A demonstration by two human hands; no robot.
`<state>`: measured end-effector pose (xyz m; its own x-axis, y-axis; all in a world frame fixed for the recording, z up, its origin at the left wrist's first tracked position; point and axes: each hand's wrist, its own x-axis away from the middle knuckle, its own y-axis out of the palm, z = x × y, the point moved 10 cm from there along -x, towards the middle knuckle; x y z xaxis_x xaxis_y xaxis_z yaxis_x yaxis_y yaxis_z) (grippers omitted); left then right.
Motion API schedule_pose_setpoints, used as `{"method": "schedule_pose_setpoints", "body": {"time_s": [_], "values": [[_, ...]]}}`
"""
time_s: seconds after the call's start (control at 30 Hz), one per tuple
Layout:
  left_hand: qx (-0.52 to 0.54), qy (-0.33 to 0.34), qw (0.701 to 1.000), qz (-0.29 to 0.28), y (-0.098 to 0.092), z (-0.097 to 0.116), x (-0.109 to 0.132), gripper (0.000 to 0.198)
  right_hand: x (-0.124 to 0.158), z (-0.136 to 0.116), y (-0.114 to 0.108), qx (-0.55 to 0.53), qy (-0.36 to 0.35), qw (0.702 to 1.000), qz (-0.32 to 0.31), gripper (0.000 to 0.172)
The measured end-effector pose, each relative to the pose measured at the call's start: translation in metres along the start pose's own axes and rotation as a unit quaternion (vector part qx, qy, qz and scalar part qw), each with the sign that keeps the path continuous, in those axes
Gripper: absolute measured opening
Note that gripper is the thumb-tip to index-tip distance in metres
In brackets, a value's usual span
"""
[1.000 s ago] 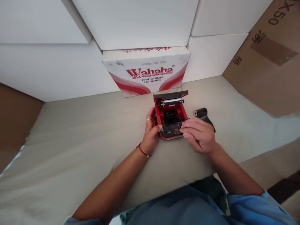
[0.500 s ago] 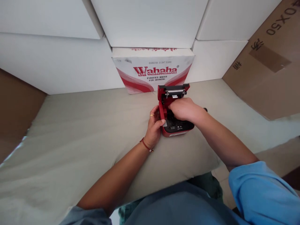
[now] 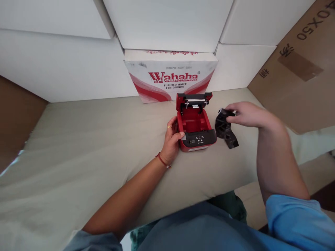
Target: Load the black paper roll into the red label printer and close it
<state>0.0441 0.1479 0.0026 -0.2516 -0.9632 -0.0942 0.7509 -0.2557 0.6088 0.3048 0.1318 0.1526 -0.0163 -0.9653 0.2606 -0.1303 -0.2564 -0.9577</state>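
A small red and black printer (image 3: 199,141) stands on the cloth with its lid (image 3: 194,101) raised, and its red inner compartment shows nothing inside. My left hand (image 3: 172,139) grips the printer's left side, thumb on the front left corner and fingers along the wall. To the right of the printer, my right hand (image 3: 242,114) pinches a crumpled black roll (image 3: 222,123) of film-like material. A loose strip of it hangs down toward the cloth.
Behind the printer stands a white and red Wahaha carton (image 3: 174,80), with large white boxes (image 3: 167,24) around and above it. A brown cardboard box (image 3: 295,80) is at the right, another brown surface (image 3: 18,122) at the far left.
My right hand has come out of the printer and moved right with the black roll in it. The inside of the printer is now visible. My left hand has stayed on the printer.
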Motion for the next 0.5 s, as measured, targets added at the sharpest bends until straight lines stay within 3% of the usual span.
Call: {"method": "schedule_pose_setpoints", "body": {"time_s": [0.07,0.17,0.23,0.33,0.5], "values": [[-0.005,-0.002,1.0,-0.002,0.001,0.0,0.0,0.078,-0.02,0.004,0.031,0.004,0.005,0.998,-0.068,0.035],[-0.01,-0.001,1.0,0.001,0.0,0.0,0.0,0.079,-0.038,-0.003,0.059,0.001,-0.013,0.997,-0.076,0.041],[-0.013,-0.001,1.0,0.001,-0.001,0.0,0.0,0.078,-0.039,0.0,0.063,-0.01,-0.027,0.999,-0.039,0.05],[-0.017,0.001,1.0,-0.007,0.0,0.0,0.0,0.077,-0.03,0.023,0.062,-0.006,-0.013,1.0,-0.001,0.064],[-0.015,0.004,1.0,-0.013,0.0,-0.001,-0.001,0.078,-0.016,0.057,0.079,0.032,0.044,0.998,-0.033,0.052]]}}
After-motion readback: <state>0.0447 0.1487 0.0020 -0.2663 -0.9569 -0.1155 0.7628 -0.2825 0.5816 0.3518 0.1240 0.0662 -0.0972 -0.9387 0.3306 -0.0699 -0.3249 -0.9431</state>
